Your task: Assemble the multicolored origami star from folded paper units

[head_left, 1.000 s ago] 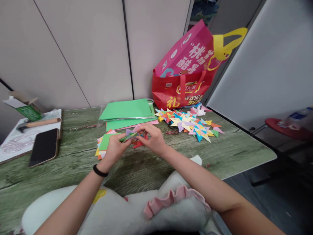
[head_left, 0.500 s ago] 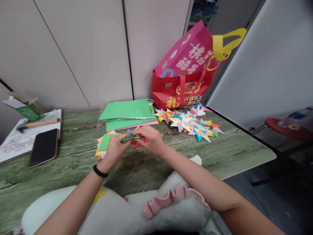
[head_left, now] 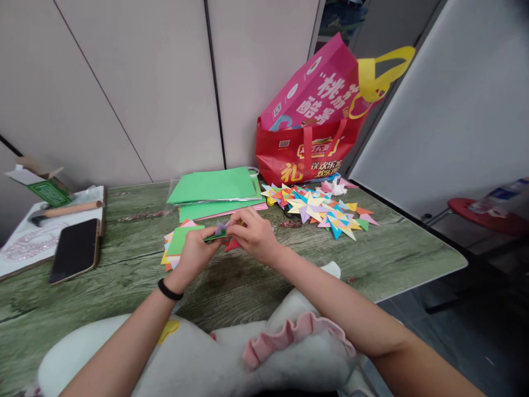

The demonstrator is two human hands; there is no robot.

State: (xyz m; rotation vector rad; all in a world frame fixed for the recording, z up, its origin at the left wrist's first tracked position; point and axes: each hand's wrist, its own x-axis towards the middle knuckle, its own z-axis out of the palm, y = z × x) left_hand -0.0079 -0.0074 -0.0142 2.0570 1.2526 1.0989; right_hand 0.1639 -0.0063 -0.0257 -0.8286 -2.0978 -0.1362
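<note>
Between my two hands is a piece of folded paper (head_left: 220, 231) in green and purple, partly hidden by my fingers. My left hand (head_left: 196, 251), with a black band at the wrist, pinches its left side. The fingers of my right hand (head_left: 254, 234) are closed on its right side. Just below lies a red folded paper piece (head_left: 232, 245) on the table. A stack of small coloured paper squares (head_left: 178, 241), green on top, sits behind my left hand. To the right spreads a heap of multicoloured folded paper stars (head_left: 318, 209).
Large green sheets (head_left: 215, 185) lie at the back. Behind the stars stands a red gift bag (head_left: 306, 151) holding a pink box. At left are a phone (head_left: 75, 249), a hammer (head_left: 66, 210) and a green box (head_left: 49, 189). A white plush (head_left: 206, 353) rests on my lap.
The fingers of my right hand have shifted slightly on the folded paper, and the paper has tilted a little. My left hand has hardly moved.
</note>
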